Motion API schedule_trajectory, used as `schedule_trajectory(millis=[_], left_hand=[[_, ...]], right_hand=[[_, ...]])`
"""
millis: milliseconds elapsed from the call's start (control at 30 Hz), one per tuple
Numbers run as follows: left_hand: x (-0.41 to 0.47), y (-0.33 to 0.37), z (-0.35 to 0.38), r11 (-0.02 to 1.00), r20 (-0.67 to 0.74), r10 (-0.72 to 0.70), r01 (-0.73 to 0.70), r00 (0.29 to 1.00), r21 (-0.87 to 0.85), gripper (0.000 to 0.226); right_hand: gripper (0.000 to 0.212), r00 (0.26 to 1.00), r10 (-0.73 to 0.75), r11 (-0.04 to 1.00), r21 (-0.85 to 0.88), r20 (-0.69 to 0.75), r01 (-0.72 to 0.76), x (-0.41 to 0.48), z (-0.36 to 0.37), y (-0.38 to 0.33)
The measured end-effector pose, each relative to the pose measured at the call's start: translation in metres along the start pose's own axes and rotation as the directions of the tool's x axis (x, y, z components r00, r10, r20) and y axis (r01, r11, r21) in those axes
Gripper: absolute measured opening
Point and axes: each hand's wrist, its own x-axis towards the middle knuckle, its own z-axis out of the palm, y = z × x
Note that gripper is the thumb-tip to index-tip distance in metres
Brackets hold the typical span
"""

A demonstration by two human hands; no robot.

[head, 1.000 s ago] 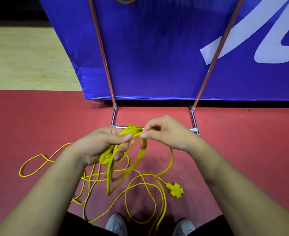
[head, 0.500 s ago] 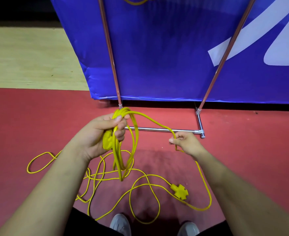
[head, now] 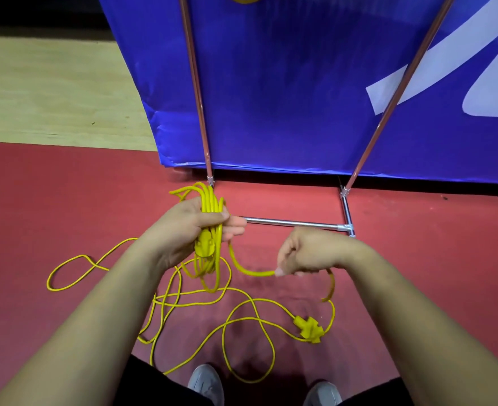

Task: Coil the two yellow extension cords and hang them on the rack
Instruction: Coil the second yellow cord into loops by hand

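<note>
The yellow extension cord [head: 209,197] is only partly coiled: loops are gripped in the left hand [head: 193,228], a length is pinched by the right hand [head: 309,253], and the rest is strewn on the floor [head: 417,259], not yet hung.

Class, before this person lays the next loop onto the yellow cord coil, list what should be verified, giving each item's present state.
1. Coil secure: left hand grips the bundle of yellow cord loops: ok.
2. Feed held: right hand pinches the free yellow strand: ok.
3. Tangle-free: loose yellow cord on the red floor crosses itself; knots: cannot tell.
4. Yellow cross-shaped socket end apart from the grey shoes: ok.
5. Whole cord coiled: not ok, much lies loose.
</note>
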Motion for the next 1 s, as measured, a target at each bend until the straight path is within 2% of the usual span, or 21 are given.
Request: schedule_trajectory(millis=[33,67,133,167,233,267,300,367,467,600,667,733,800,833,900,1000], left_hand=[[0.0,-0.003,0.003,0.999,0.047,-0.014,0.012,0.999,0.045,0.007],[-0.002,-0.006,0.006,0.996,0.111,-0.041,0.031,0.993,0.089,0.008],[-0.007,-0.01,0.011,0.986,0.248,-0.119,0.085,0.961,0.145,0.011],[-0.008,-0.01,0.013,0.984,0.301,-0.139,0.096,0.944,0.153,0.013],[-0.01,-0.007,0.012,0.991,0.37,-0.118,0.087,0.921,0.099,0.022],[-0.01,-0.004,0.011,0.995,0.394,-0.097,0.093,0.914,0.029,0.027],[-0.01,-0.001,0.009,0.993,0.405,-0.079,0.108,0.911,-0.048,0.032],[-0.011,0.003,0.005,0.98,0.389,-0.044,0.115,0.92,-0.161,0.04],[-0.01,0.005,0.001,0.968,0.353,-0.011,0.098,0.936,-0.229,0.048],[-0.009,0.007,0.0,0.976,0.263,-0.037,0.091,0.964,-0.198,0.042],[-0.011,0.007,-0.001,0.981,0.206,-0.099,0.13,0.974,-0.143,0.026],[-0.012,0.004,-0.001,0.978,0.22,-0.145,0.174,0.965,-0.117,0.023],[-0.012,-0.001,0.0,0.978,0.271,-0.145,0.179,0.952,-0.106,0.037],[-0.012,-0.002,0.003,0.979,0.287,-0.139,0.174,0.948,-0.101,0.035],[-0.011,-0.004,0.01,0.984,0.276,-0.132,0.159,0.952,-0.077,0.011],[-0.01,-0.006,0.014,0.987,0.253,-0.144,0.158,0.957,-0.037,0.013]], right_hand=[[0.012,0.995,-0.04,0.999,0.036,0.087,0.037,-0.01,-0.001,-0.012],[0.009,0.988,-0.1,0.991,0.098,0.114,0.089,-0.016,-0.002,-0.02],[0.008,0.97,-0.244,0.924,0.301,-0.01,0.236,-0.017,-0.002,-0.028],[0.006,0.951,-0.29,0.848,0.432,-0.105,0.306,-0.016,-0.003,-0.028],[0.005,0.915,-0.318,0.662,0.634,-0.246,0.401,-0.011,-0.007,-0.024],[0.006,0.905,-0.303,0.608,0.67,-0.3,0.426,-0.009,-0.01,-0.02],[0.006,0.897,-0.274,0.61,0.658,-0.348,0.441,-0.007,-0.013,-0.013],[0.003,0.888,-0.208,0.688,0.584,-0.41,0.431,-0.005,-0.016,0.004],[0.005,0.905,-0.093,0.733,0.587,-0.416,0.345,0.0,-0.015,0.029],[0.01,0.893,-0.095,0.697,0.611,-0.44,0.375,0.004,-0.013,0.037],[0.011,0.862,-0.094,0.734,0.55,-0.498,0.398,0.004,-0.016,0.03],[0.012,0.842,-0.139,0.786,0.459,-0.521,0.414,-0.001,-0.018,0.016],[0.012,0.823,-0.216,0.814,0.369,-0.526,0.449,-0.007,-0.019,0.0],[0.012,0.817,-0.251,0.825,0.326,-0.519,0.461,-0.01,-0.019,-0.009],[0.012,0.818,-0.32,0.854,0.229,-0.478,0.468,-0.014,-0.015,-0.026],[0.007,0.803,-0.4,0.877,0.069,-0.441,0.475,-0.01,0.001,-0.043]])
